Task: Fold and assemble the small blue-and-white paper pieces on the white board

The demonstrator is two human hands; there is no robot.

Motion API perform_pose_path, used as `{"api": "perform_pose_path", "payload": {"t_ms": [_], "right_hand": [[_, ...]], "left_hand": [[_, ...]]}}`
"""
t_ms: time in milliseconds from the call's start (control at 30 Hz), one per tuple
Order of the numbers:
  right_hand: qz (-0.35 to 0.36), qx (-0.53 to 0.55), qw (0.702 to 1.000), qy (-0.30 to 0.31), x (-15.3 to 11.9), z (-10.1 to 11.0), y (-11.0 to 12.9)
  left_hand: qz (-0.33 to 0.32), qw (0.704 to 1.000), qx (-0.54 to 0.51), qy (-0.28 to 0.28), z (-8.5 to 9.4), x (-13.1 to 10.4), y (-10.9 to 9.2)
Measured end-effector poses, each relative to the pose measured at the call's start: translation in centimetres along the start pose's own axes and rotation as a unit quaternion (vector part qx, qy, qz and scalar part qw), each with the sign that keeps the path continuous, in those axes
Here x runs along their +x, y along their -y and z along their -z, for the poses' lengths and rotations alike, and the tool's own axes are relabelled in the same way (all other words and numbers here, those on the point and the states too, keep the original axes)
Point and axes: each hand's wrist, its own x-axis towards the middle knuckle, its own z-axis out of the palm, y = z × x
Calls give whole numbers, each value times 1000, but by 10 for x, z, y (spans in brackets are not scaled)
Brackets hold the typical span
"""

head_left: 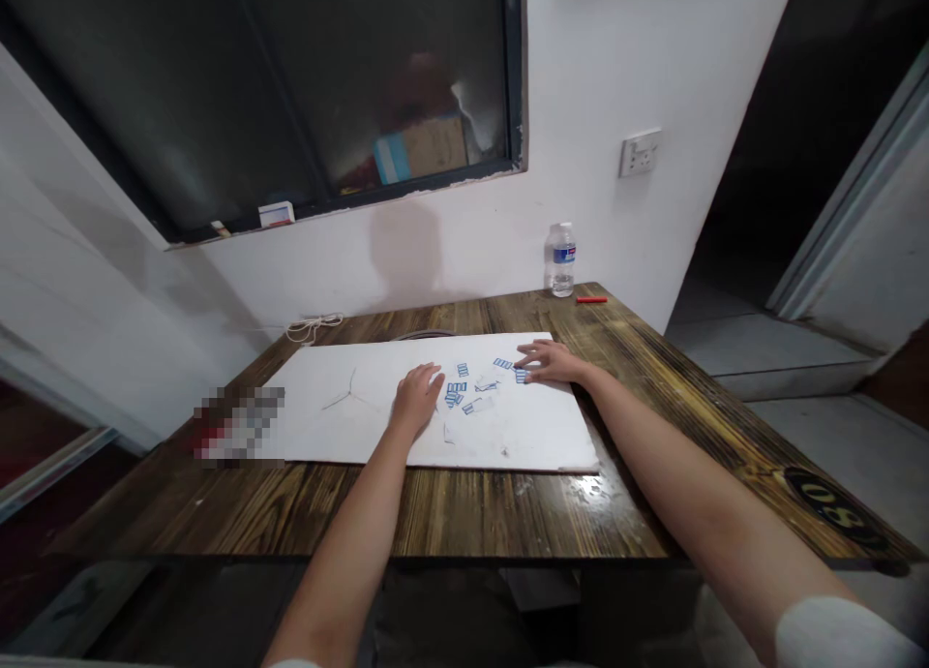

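Note:
A large white board lies flat on the wooden table. Several small paper pieces with blue markings are scattered on its right half, some overlapping. My left hand rests on the board just left of the pieces, fingers slightly curved and thumb apart, with nothing visible in it. At the board's right edge, my right hand has its fingers spread. Its fingertips are at a blue-marked piece, touching or just above it; I cannot tell which. Another striped piece lies beside those fingertips.
A water bottle and a red stick-like object are at the table's back right. A white cord lies at the back left. Dark lines mark the board's left half. The wooden table meets a white wall.

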Motion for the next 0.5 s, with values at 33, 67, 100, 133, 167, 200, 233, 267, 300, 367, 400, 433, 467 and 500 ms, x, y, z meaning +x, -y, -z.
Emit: {"api": "perform_pose_path", "payload": {"t_ms": [33,67,100,133,167,200,233,267,300,367,400,433,467,500], "right_hand": [[1,0,1000,8,-1,1,0],[3,0,1000,14,-2,2,0],[4,1,1000,18,-3,3,0],[5,4,1000,18,-3,3,0],[4,11,1000,13,-2,2,0],[0,22,1000,4,-1,1,0],[-8,35,999,-10,1,-1,0],[-19,49,998,-28,2,-3,1],[-30,60,997,-47,3,-4,1],[-50,67,993,-81,5,-7,2],[-54,63,992,-92,6,-9,3],[-55,57,992,-99,6,-9,4],[-54,50,992,-102,6,-10,4],[-51,43,993,-101,5,-10,4]], "left_hand": [[-1,1000,-4,1,0,0,0],[-2,1000,-8,3,0,0,0],[-3,1000,-11,3,0,0,0],[-2,1000,-13,3,0,0,0],[-1,1000,-15,3,0,0,0],[-1,1000,-16,4,1,0,-1],[-1,1000,-17,5,1,0,-1],[-1,1000,-18,6,1,0,-1],[-1,1000,-18,8,1,1,-1],[0,1000,-18,11,1,1,-1],[1,1000,-17,13,0,1,-1],[2,1000,-17,14,0,1,-1],[2,1000,-18,16,0,1,-1],[-1,1000,-19,18,-1,1,-1]]}}
